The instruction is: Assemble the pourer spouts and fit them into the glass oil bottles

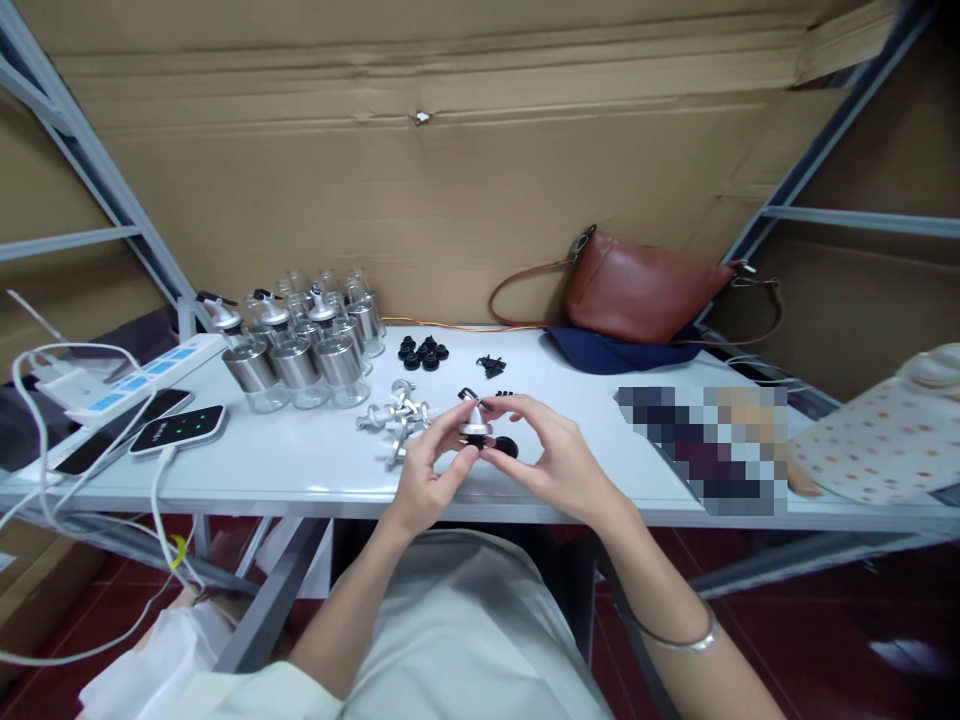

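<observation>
Both of my hands meet over the front middle of the white table [300,470]. My left hand [429,470] and my right hand [551,455] pinch a small silver metal cap [474,425] with a black part on top, fingers closed round it from either side. A black round rubber piece [507,447] lies on the table just under my right fingers. A heap of loose silver metal caps [394,420] rests just left of my left hand.
Several glass-and-metal jars [307,345] stand at the back left. Black rubber rings [422,352] and small black clips [491,365] lie behind my hands. A power strip [142,378], two phones [178,428] with cables sit left. A brown leather bag [637,290] lies on blue cloth back right.
</observation>
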The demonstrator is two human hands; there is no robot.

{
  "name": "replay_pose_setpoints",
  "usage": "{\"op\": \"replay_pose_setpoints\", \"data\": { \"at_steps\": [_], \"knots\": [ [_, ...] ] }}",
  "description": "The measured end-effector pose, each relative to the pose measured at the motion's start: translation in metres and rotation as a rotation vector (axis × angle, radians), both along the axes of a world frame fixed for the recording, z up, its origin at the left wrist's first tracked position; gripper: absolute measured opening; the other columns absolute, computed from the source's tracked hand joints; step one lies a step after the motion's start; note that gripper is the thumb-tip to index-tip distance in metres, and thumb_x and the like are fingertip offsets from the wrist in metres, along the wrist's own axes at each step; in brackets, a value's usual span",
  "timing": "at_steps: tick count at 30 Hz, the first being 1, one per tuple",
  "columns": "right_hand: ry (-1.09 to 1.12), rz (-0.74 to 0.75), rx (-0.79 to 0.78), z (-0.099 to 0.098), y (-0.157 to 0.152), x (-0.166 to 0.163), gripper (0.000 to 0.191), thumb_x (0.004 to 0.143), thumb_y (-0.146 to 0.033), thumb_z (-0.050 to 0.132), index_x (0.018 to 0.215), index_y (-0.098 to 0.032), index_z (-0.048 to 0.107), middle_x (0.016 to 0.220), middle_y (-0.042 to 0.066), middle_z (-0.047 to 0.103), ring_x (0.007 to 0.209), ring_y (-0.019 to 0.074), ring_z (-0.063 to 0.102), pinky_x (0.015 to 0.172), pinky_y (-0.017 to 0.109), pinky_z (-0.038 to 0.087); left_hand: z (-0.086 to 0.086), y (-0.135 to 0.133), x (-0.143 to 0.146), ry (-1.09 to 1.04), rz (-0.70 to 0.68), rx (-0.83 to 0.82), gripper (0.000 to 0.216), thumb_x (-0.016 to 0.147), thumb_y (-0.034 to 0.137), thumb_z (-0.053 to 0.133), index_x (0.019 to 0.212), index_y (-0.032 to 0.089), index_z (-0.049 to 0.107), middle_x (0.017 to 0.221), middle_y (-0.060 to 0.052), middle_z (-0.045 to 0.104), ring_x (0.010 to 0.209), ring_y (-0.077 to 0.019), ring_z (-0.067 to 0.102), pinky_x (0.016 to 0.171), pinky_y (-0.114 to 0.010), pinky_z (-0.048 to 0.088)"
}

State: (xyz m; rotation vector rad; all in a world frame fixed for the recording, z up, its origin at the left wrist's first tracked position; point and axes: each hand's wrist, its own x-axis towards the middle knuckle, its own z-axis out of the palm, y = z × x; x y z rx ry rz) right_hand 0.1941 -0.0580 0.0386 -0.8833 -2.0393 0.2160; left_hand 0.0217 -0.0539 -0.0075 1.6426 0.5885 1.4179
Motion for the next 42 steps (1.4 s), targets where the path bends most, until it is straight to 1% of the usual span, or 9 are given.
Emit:
{"op": "replay_pose_setpoints", "data": {
  "at_steps": [7, 12, 16, 18, 23, 29, 32, 36, 42],
  "knots": [
    [0.011, 0.054, 0.016, 0.0027, -0.0015, 0.0016, 0.035, 0.083, -0.021, 0.06, 0.116, -0.021, 0.053, 0.105, 0.007, 0.067, 0.094, 0.0188, 0.064, 0.085, 0.034, 0.053, 0.0028, 0.0034, 0.0025, 0.036, 0.12, 0.072, 0.026, 0.086, 0.024, 0.058, 0.112, 0.022, 0.062, 0.105, -0.006, 0.068, 0.088, -0.0153, 0.066, 0.081, -0.026, 0.053],
    [-0.016, 0.059, 0.012, 0.002, -0.0017, 0.0005, 0.025, 0.082, -0.02, 0.058, 0.107, -0.022, 0.058, 0.103, 0.006, 0.07, 0.092, 0.0194, 0.067, 0.083, 0.034, 0.053, 0.0059, 0.0049, 0.004, 0.016, 0.164, 0.053, 0.018, 0.085, 0.03, 0.059, 0.096, 0.018, 0.066, 0.089, -0.004, 0.069, 0.067, -0.0116, 0.066, 0.064, -0.021, 0.054],
    [-0.03, 0.012, 0.023, -0.0013, -0.0022, -0.001, 0.027, 0.08, -0.019, 0.057, 0.107, -0.02, 0.057, 0.099, 0.006, 0.071, 0.088, 0.0194, 0.068, 0.078, 0.033, 0.054, 0.0041, 0.0051, 0.0033, 0.03, 0.153, 0.017, 0.018, 0.086, 0.03, 0.058, 0.095, 0.018, 0.066, 0.089, -0.003, 0.068, 0.058, -0.009, 0.064, 0.061, -0.021, 0.053],
    [-0.03, 0.002, 0.029, -0.0016, -0.0031, -0.0007, 0.027, 0.079, -0.018, 0.056, 0.107, -0.02, 0.057, 0.098, 0.006, 0.071, 0.087, 0.0194, 0.068, 0.077, 0.033, 0.054, 0.0037, 0.0041, 0.0021, 0.05, 0.154, 0.033, 0.018, 0.087, 0.029, 0.056, 0.098, 0.019, 0.066, 0.091, -0.003, 0.067, 0.061, -0.0097, 0.065, 0.064, -0.021, 0.053],
    [-0.008, -0.029, 0.019, 0.0007, -0.0033, 0.0043, 0.026, 0.08, -0.019, 0.056, 0.105, -0.021, 0.057, 0.093, 0.005, 0.071, 0.083, 0.0194, 0.069, 0.078, 0.033, 0.053, 0.0041, 0.0015, 0.0004, 0.147, 0.107, 0.053, 0.034, 0.088, 0.029, 0.055, 0.121, 0.022, 0.058, 0.111, -0.007, 0.066, 0.09, -0.0174, 0.066, 0.085, -0.028, 0.05],
    [0.0, 0.003, -0.005, 0.0009, -0.0034, 0.0042, 0.032, 0.083, -0.022, 0.056, 0.114, -0.022, 0.058, 0.095, 0.005, 0.072, 0.084, 0.0187, 0.068, 0.078, 0.032, 0.053, 0.0016, 0.0041, 0.0009, 0.141, 0.108, 0.016, 0.03, 0.089, 0.031, 0.053, 0.116, 0.021, 0.06, 0.097, -0.005, 0.069, 0.075, -0.0152, 0.066, 0.079, -0.028, 0.051],
    [-0.003, 0.022, -0.025, 0.0001, -0.004, 0.003, 0.036, 0.081, -0.028, 0.062, 0.116, -0.023, 0.058, 0.102, 0.006, 0.071, 0.089, 0.0198, 0.067, 0.079, 0.033, 0.053, -0.0003, 0.0059, 0.0001, 0.134, 0.135, 0.011, 0.029, 0.087, 0.033, 0.056, 0.112, 0.02, 0.062, 0.094, -0.005, 0.068, 0.079, -0.0164, 0.065, 0.079, -0.029, 0.051],
    [-0.013, 0.007, -0.046, 0.0, -0.0037, 0.0035, 0.03, 0.081, -0.031, 0.065, 0.11, -0.023, 0.06, 0.101, 0.006, 0.071, 0.089, 0.0204, 0.068, 0.078, 0.033, 0.054, -0.0012, 0.0058, -0.0001, 0.139, 0.163, 0.015, 0.026, 0.084, 0.032, 0.059, 0.106, 0.019, 0.064, 0.095, -0.006, 0.069, 0.086, -0.0181, 0.064, 0.081, -0.029, 0.05],
    [-0.036, 0.023, 0.006, 0.0047, -0.0072, 0.0044, 0.024, 0.086, -0.036, 0.059, 0.102, -0.019, 0.06, 0.095, 0.008, 0.072, 0.085, 0.02, 0.067, 0.073, 0.03, 0.053, 0.0024, 0.0031, 0.0014, 0.107, 0.131, 0.008, 0.02, 0.084, 0.032, 0.06, 0.095, 0.018, 0.066, 0.085, -0.005, 0.067, 0.073, -0.0148, 0.062, 0.074, -0.027, 0.049]
  ]
}}
